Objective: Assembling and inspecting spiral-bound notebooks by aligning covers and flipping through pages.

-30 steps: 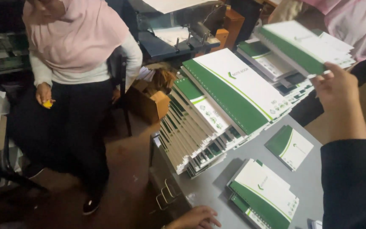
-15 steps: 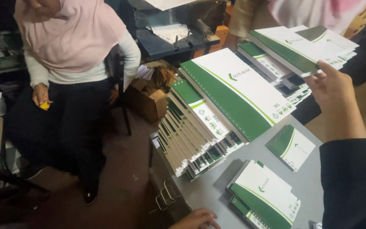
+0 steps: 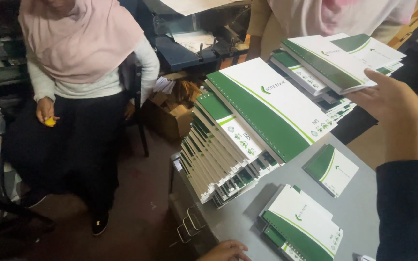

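1. Since the earlier frame, the right hand [image 3: 388, 99] has drawn closer to the far stack of green-and-white spiral-bound notebooks [image 3: 332, 67], and its fingertips now meet the near edge of the top book; the view has shifted a little to the left as well.
2. That right hand is stretched out flat with the fingers spread, loosely open against the book's edge and not closed around anything; a dark sleeve [image 3: 407, 208] covers the arm behind it.
3. At the bottom edge of the view, the left hand [image 3: 226, 251] shows only its knuckles at the near rim of the grey metal table [image 3: 364, 212]; whether it grips anything cannot be told.
4. A long fanned pile of the same green-and-white notebooks [image 3: 233, 145] leans across the middle of the table, with one large notebook [image 3: 272, 108] lying on top.
5. A short stack of notebooks [image 3: 303, 224] sits at the near edge, and a small green-and-white booklet [image 3: 332, 169] lies alone just beyond it.
6. Another person in a pink shawl and dark skirt [image 3: 81, 96] sits to the left of the table, holding a small yellow object [image 3: 50, 122] in one hand.
7. A brown cardboard box [image 3: 170, 118] stands on the floor beside that person.
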